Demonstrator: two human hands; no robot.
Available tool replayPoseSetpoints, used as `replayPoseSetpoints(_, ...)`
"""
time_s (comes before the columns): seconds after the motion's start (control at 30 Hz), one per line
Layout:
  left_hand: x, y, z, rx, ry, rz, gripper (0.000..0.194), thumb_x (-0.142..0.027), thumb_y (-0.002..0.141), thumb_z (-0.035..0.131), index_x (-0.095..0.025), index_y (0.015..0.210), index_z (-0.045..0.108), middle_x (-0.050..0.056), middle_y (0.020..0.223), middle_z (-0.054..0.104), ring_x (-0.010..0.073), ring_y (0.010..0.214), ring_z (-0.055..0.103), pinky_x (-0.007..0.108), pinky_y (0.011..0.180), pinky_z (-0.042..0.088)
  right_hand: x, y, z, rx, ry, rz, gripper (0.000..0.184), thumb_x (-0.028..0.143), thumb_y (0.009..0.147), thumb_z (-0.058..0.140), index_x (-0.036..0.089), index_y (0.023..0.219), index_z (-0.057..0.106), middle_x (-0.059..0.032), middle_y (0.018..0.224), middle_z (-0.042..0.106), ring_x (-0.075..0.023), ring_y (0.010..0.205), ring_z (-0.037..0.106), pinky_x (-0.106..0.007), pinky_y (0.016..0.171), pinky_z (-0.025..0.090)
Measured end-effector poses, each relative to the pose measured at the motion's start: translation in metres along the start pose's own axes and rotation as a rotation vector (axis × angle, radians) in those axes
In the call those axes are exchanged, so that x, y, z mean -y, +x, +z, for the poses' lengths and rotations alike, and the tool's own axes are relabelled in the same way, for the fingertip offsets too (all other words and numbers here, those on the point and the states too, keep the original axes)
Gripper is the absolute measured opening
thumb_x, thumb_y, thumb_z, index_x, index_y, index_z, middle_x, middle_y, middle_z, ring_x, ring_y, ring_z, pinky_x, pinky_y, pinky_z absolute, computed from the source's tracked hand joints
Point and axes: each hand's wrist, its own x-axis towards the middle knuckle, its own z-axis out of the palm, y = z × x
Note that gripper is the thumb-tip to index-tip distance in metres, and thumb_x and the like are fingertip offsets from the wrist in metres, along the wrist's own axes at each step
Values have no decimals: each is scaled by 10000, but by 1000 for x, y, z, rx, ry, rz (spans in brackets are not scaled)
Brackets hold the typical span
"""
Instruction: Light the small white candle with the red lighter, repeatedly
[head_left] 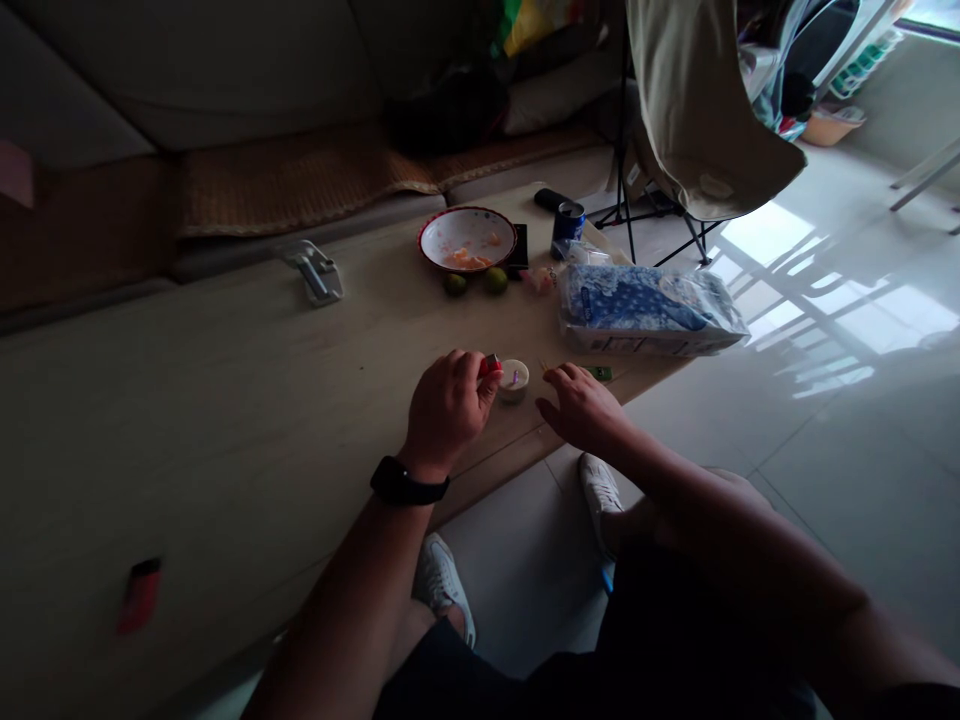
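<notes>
My left hand (450,405) is closed around a red lighter (490,366), whose metal top points right. Just right of it a small pale candle (514,381) with a purple wick-like bit in its middle stands on the table. My right hand (583,405) is on the candle's other side, thumb and bent fingers apart. A thin yellowish sliver (545,369) shows by its fingertips; what it is, I cannot make out. Behind that hand lies a small green packet (600,373), partly covered by the fingers.
On the wooden table (225,400) are a red-rimmed bowl (466,240) with orange peel, two green fruits (496,281), a blue can (568,228), a plastic-wrapped blue pack (645,305), a clear holder (319,275) and another red lighter (140,595). A folding chair (697,110) stands beyond.
</notes>
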Motion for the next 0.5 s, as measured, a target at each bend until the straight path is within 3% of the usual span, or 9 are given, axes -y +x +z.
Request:
replayPoseSetpoints(0.23, -3, 0, -7, 78, 13, 34, 313, -499, 1003, 470, -213, 898, 543, 80, 871, 628, 246, 854, 577, 392, 794, 443, -1, 0, 1, 1, -10, -4, 324, 337, 935, 622, 171, 1214, 627, -145, 1188, 643, -270, 1116, 602, -384, 996, 452)
replayPoseSetpoints(0.5, -11, 3, -12, 109, 83, 28, 182, -377, 943, 503, -229, 838, 524, 73, 849, 620, 257, 838, 570, 411, 770, 434, -1, 1, 1, 7, -16, -13, 323, 333, 931, 623, 171, 1211, 628, -140, 1182, 648, -265, 1094, 609, -384, 976, 460)
